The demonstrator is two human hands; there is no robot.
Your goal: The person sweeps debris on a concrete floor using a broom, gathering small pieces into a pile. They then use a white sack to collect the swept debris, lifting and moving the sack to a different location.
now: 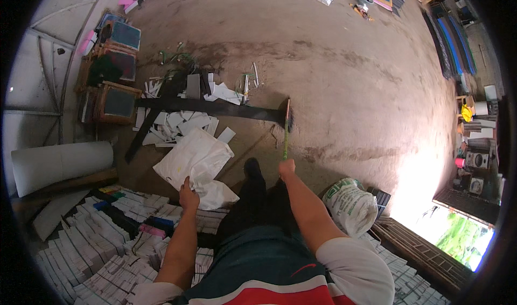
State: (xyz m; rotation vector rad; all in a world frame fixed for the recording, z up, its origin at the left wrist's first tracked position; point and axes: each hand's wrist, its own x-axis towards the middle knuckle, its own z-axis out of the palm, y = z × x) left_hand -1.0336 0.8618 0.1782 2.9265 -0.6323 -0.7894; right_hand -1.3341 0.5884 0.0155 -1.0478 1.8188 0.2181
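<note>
My right hand [287, 167] is closed round the green handle of what looks like a broom [286, 143]. The broom's narrow reddish-brown head and dark bristles rest on the floor ahead of me, at the end of a long black strip [215, 108]. My left hand [188, 196] grips the near edge of a crumpled white sack [198, 157]; its fingertips are partly hidden by the folds. The sack lies against a heap of white offcuts [183, 123]. Whether anything is inside it, I cannot tell.
Tied stacks of white strips [89, 240] lie at my near left. A filled white sack [353, 205] stands at my right. Framed screens [118, 101] lean along the left wall beside a large white roll [62, 162]. Black and blue lengths [452, 44] lie far right.
</note>
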